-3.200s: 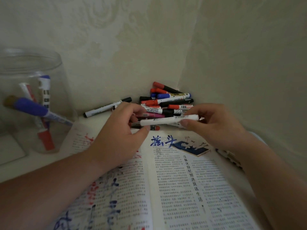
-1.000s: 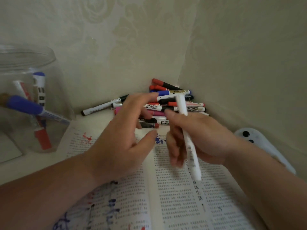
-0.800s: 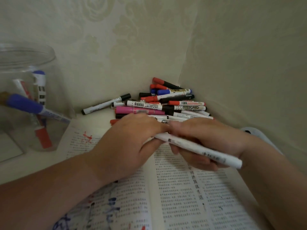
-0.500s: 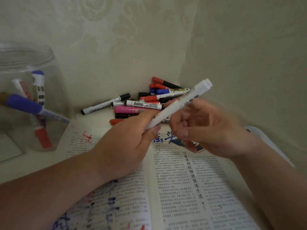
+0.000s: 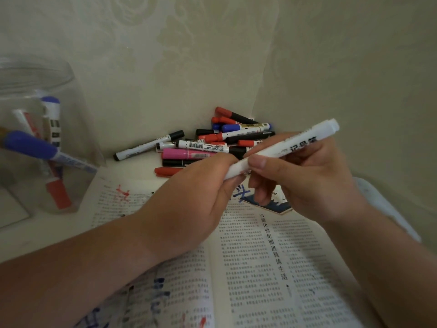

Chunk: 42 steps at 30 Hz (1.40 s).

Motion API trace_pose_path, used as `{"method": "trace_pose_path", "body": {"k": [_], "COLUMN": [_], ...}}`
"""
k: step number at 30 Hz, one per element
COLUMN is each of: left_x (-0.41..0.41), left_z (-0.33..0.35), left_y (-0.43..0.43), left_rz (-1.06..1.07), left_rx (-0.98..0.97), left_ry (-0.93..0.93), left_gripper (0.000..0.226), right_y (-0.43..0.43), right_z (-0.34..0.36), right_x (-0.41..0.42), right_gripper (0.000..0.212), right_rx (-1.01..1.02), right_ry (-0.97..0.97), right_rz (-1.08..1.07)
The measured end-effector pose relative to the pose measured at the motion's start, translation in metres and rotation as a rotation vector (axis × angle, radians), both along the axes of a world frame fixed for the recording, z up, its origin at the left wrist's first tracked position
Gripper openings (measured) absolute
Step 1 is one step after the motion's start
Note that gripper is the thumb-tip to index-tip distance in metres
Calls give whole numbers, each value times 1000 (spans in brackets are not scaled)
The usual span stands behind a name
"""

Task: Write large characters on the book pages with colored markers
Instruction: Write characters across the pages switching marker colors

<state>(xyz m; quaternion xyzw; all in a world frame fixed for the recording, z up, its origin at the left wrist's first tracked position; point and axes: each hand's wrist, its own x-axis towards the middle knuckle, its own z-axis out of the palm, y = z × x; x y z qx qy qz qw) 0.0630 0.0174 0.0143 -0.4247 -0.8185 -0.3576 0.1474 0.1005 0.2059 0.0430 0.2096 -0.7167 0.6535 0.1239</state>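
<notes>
A white marker [image 5: 289,145] with black printed characters slants up to the right above the open book [image 5: 255,263]. My left hand [image 5: 198,197] grips its lower left end, which is hidden in my fingers. My right hand [image 5: 305,176] holds the barrel, thumb on top. The book's left page carries red and blue marker strokes; a blue character shows at the top of the right page under my hands.
A pile of markers [image 5: 212,143] with red, blue, black and pink caps lies in the wall corner behind the book. A clear plastic jar [image 5: 35,138] holding several markers stands at the left. A white object [image 5: 383,204] lies at the book's right edge.
The white marker went from level to pointing down in my right hand, then swung up to slant right. My left hand took hold of its lower end.
</notes>
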Motion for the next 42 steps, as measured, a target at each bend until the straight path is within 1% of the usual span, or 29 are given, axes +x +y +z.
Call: {"method": "trace_pose_path", "body": {"k": [1,2,3,4,5,6,7,8,9,10,12,14,17,19,22,25,28,32,34,37,42], "left_x": [0,-1,-6,-9,-13,-16,-18,-18,-16,-12,-6,-8,-16,-22,-26,-29,-32,-28,-27,-26,-27], "left_z": [-1,-2,-4,-6,-8,-9,-9,-8,-7,-8,-9,-12,-15,-17,-17,-18,-19,-19,-18,-18,-19], "left_y": [0,-2,-5,-10,-16,-22,-25,-26,-24,-20,-13,-13,-18,-18,-17,-15,-15,-15,-14,-15,-15], "left_rz": [26,72,124,181,224,240,225,189,140,93,19,-2,11,46,97,108,129,116,104,101,113], "left_rx": [8,19,24,25,35,67,123,172,196,195,162,123,63,41,67,62,67,136,142,128,131], "left_ry": [11,0,-35,-95,-137,-155,-162,-180,-214,-254,-284,-240,-105,-34,-37,-51,-64,-200,-234,-244,-243], "left_gripper": [33,28,22,25,29,31,30,26,20,13,4,12,14,17,22,21,24,30,33,35,36], "right_y": [-3,-4,2,11,24,34,42,44,43,38,28,23,23,22,22,23,21,20,21,21,21], "right_z": [2,8,14,22,30,35,35,31,22,14,3,-1,-8,-12,-16,-17,-18,-19,-20,-21,-19], "right_x": [0,1,0,-1,-2,-2,-3,-5,-8,-10,-13,-16,-19,-22,-28,-29,-29,-31,-33,-34,-33], "right_gripper": [19,8,17,27,30,31,31,33,32,25,14,11,5,9,12,7,8,12,10,10,11], "right_rx": [-12,-80,-203,-373,-519,-584,-548,-432,-286,-156,-9,50,229,311,336,345,386,429,453,478,465], "right_ry": [-1,-22,-51,-83,-80,-62,-55,-82,-115,-161,-298,-401,-429,-454,-474,-456,-431,-435,-441,-449,-461], "right_rz": [-17,-63,-157,-251,-342,-434,-491,-512,-492,-438,-323,-311,-367,-407,-449,-466,-478,-477,-484,-486,-479]}}
